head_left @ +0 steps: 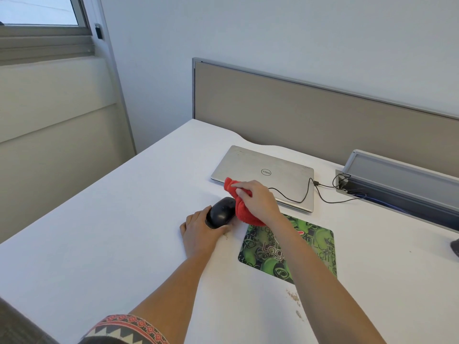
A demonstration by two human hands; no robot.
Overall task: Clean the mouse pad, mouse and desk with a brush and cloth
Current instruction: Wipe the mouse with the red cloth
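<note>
Window [42,11]: top left corner, grey frame, well apart from the desk stuff.
Desk [119,219]: white, carries pretty much everything below.
Sleeve [126,328]: red, black and cream zigzag pattern, bottom edge, on the left arm.
Left hand [198,234]: wrapped round the near end of the mouse, fingers curled on its left side, thumb along its right.
Mouse [221,214]: black, just left of the mouse pad and off it, in front of the laptop's near-left corner; can't tell if flat on the desk or tipped up a bit.
Cloth [244,211]: red, all bunched up, touching the mouse's right side, one corner poking over the laptop's near edge.
Right hand [258,198]: clamped on top of the cloth, fingers curled into it, forearm crossing over the mouse pad.
Laptop [263,167]: silver, lid closed, behind the mouse and pad.
Crumbs [294,297]: brownish bits on the desk by the pad's near edge.
Mouse pad [315,244]: green and black print, lying flat, partly hidden under the right forearm.
Cable [316,182]: black, plugged into the laptop's right side, loops over to the tray.
Cable tray [397,170]: grey, lid flipped up, far right.
</note>
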